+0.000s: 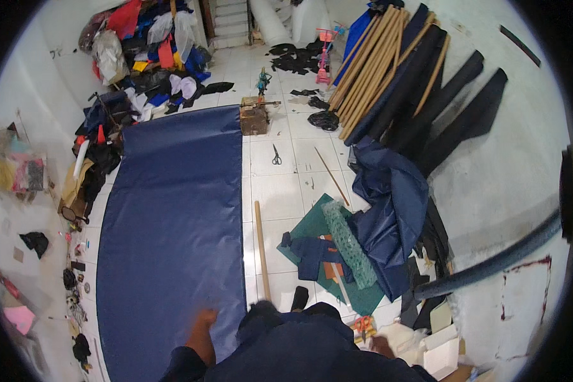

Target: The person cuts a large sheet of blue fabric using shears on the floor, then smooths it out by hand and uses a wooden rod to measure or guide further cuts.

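Observation:
A long sheet of dark blue fabric [172,210] lies spread on the floor along my left side. Over its near right part is my left hand [204,318], smeared by motion, so its fingers do not read clearly. Low on the right, my right hand [382,347] is partly hidden beside my body. Closest to it are orange-handled scissors [363,326] and an open white box [439,353]. Whether that hand touches either one I cannot make out.
A wooden pole [261,248] lies beside the fabric. Black scissors [276,155] and a thin stick [332,176] rest farther off. A wooden block [254,120] stands at the fabric's far corner. Rolls and tubes [375,70] lean against the right wall; a green mat [366,304] lies nearer.

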